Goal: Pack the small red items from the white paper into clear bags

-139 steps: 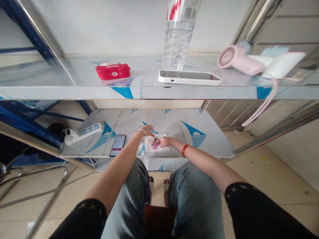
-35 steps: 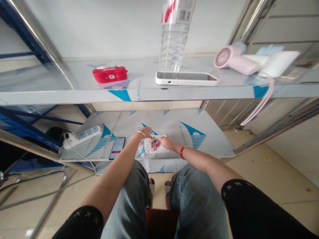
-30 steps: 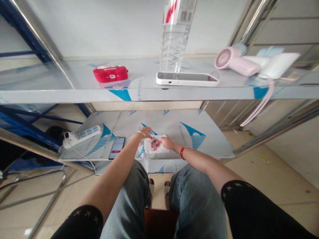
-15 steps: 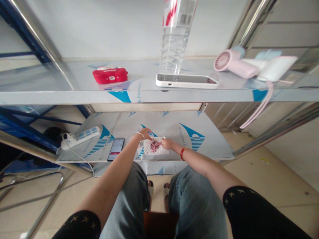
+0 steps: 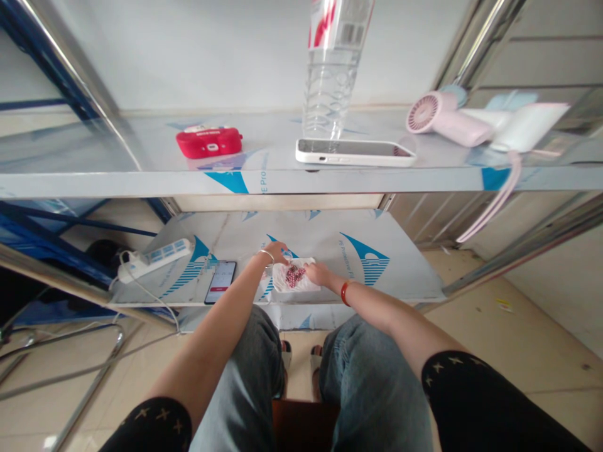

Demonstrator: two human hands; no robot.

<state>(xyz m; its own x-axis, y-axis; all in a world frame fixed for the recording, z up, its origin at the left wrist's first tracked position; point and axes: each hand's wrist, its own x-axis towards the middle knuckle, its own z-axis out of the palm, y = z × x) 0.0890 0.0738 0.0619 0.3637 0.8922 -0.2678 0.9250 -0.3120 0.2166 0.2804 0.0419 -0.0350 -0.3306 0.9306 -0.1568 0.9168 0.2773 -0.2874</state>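
- White packet [image 5: 281, 282]: on the lower shelf [image 5: 325, 231], red-and-white beads [image 5: 294, 276] lying on it.
- Left hand [image 5: 279, 252]: at the packet's far-left edge, fingers bent; cannot tell any hold.
- Right hand [image 5: 318, 274]: at the packet's right edge, fingers drawn together; hold unclear.
- Apparently handling beads; next move calls for steady fingers.

Head-worn view, forward and down

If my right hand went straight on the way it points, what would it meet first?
Your right hand would likely meet the reddish bead-like pile first, though depth there is hard to judge.
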